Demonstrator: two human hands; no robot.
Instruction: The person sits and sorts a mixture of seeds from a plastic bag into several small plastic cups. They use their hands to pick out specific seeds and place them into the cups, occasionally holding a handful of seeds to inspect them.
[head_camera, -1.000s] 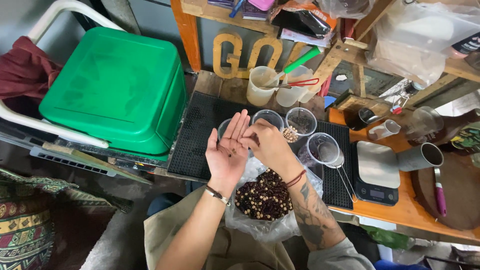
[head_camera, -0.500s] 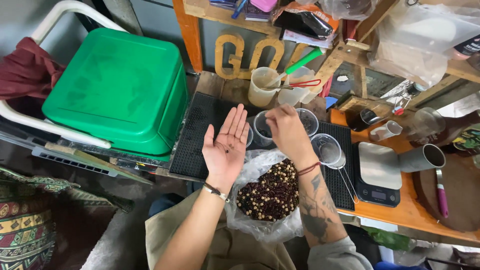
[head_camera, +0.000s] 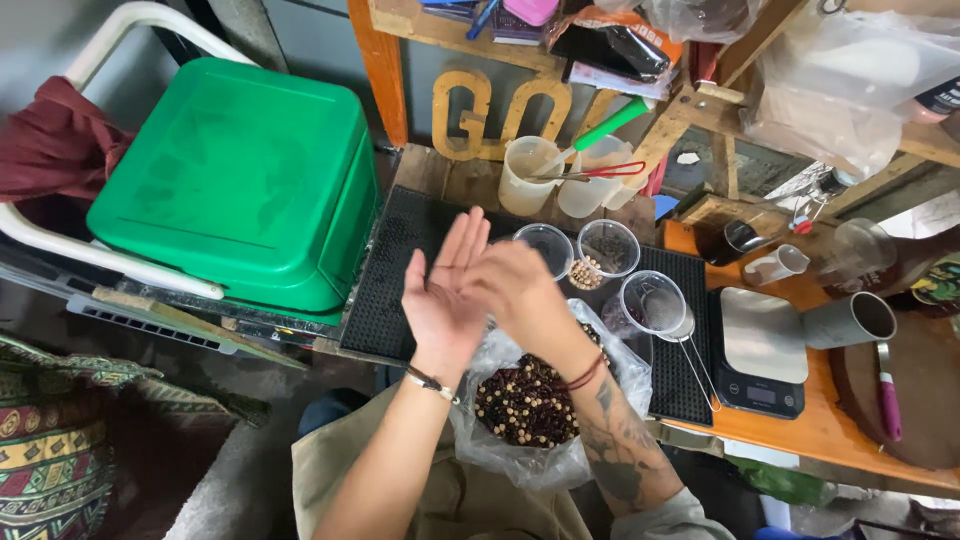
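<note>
Soft even daylight, faint shadows; hands perhaps motion-blurred, edges wide-angle bent.

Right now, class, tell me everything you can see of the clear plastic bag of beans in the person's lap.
The clear plastic bag is thin, crinkled film, open at the top with its rim rolled outward. It holds a heap of dark brown beans mixed with paler ones. It sits low in the picture, in front of the black ribbed mat. The right forearm lies across its rim; both hands are above it.
</note>
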